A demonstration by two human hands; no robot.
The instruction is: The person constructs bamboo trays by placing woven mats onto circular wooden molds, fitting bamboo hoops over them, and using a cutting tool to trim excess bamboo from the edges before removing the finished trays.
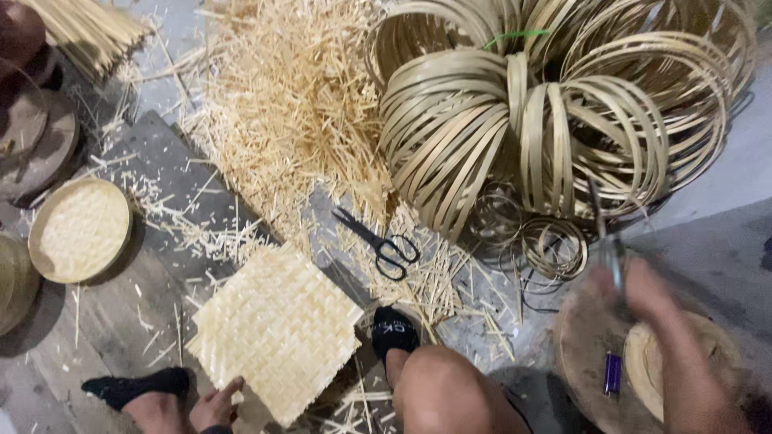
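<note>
A square woven bamboo mat (277, 329) lies on the floor between my feet in black socks. My left hand (215, 406) is at the bottom edge of the view, its fingertips against the mat's near corner; whether it grips the mat is unclear. My right hand (639, 291) is blurred with motion. It is closed around a thin grey metal tool (609, 241) that points up and away. The hand hovers over a round wooden block (583, 345). On the block lie a purple lighter (613, 374) and a pale round bamboo piece (643, 366).
Black scissors (386, 243) lie open on the dark board (173, 173). Big bundles of bamboo strip hoops (523, 112) fill the upper right, with small wire coils (555, 245) below them. A heap of bamboo slivers (293, 104) is at top centre. A round woven tray (79, 229) sits left.
</note>
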